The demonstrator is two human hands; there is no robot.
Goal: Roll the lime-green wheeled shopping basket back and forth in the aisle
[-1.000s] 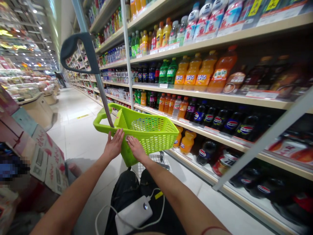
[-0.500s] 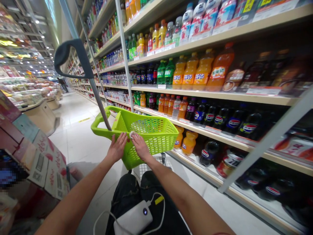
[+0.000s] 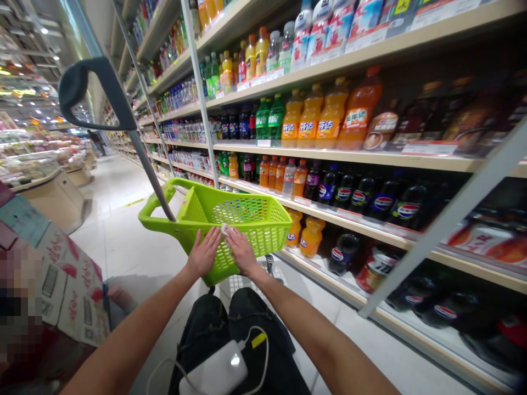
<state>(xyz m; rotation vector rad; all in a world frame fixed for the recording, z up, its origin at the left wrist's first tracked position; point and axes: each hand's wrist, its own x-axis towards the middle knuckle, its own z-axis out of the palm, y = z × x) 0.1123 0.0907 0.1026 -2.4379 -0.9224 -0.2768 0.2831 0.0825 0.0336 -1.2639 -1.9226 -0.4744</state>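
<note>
A lime-green shopping basket (image 3: 247,241) with perforated sides and a long grey pole handle (image 3: 149,170) stands in front of my knees. My left hand (image 3: 202,253) rests on its near side just below the rim, fingers stretched out and holding nothing. Right beside it, my right hand (image 3: 242,251) presses a small white wad, like a tissue or cloth (image 3: 224,229), against the basket's rim. Part of the wad is hidden under the fingers. A white power bank (image 3: 216,373) with a cable lies on my lap.
Shelves of drinks rise on the right, with orange soda bottles (image 3: 312,237) and dark cola bottles (image 3: 345,253) low down. A slanted metal post (image 3: 447,219) stands nearby. Printed cartons (image 3: 68,274) are stacked at the left. A tiled aisle (image 3: 119,186) runs back.
My right hand has slid the white wad slightly right along the basket's rim. My left hand has shifted right along the side too. The whole view has turned a little.
</note>
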